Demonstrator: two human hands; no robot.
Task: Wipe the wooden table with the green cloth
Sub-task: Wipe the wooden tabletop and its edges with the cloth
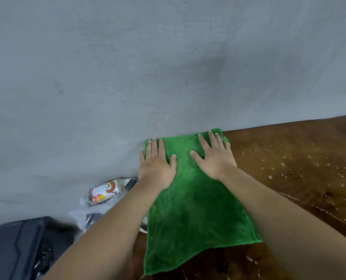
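Observation:
A green cloth [196, 207] lies spread flat on the dark wooden table [301, 158], reaching the table's far left corner against the wall. My left hand [157, 162] presses flat on the cloth's far left part, fingers together and stretched out, little finger just off the cloth's edge. My right hand [214, 156] presses flat on the far right part, fingers slightly spread toward the wall. Neither hand grips the cloth; both palms rest on top. The table shows pale streaks and specks to the right of the cloth.
A grey wall [127, 67] rises directly behind the table. Left of the table, lower down, lie a clear plastic bottle [103, 193] with a colourful label, some plastic wrapping [87, 217] and a dark case [16, 249].

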